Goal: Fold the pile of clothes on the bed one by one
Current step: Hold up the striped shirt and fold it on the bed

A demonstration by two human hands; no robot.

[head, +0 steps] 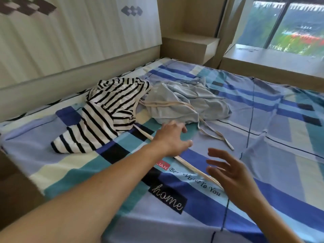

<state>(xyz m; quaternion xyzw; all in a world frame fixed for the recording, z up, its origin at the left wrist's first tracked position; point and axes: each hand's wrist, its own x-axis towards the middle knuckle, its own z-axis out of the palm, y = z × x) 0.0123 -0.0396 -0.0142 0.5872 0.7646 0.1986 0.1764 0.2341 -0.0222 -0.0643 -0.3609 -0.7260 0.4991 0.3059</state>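
**Two unfolded garments on the bed; both hands open and holding nothing**

Count: two garments, two beige straps, two hands.

The black-and-white striped garment (105, 116) lies crumpled on the left of the checked bed sheet (271, 155), close to the headboard (70, 41). The pale blue garment (184, 100) lies bunched just to its right, the two touching at their inner edges. A long beige strap (192, 168) emerges from beneath the striped garment and runs diagonally toward the near edge. A shorter beige tie (215, 135) trails from the pale blue garment onto the sheet. Whether the two straps belong to one piece cannot be told.

The left hand (172, 137) is stretched out, fingers relaxed and apart, gripping nothing. It is over the long strap, just short of the near edge of the pale blue garment and right of the striped garment's lower corner. The right hand (231, 174) is nearer the camera, fingers spread, holding nothing, with the strap's near end passing behind it. It is well apart from both garments.

Flat sheet extends in front of and to the right of the garments. The headboard bounds the left side; a bedside shelf (189, 44) and window ledge (263, 57) bound the far side.
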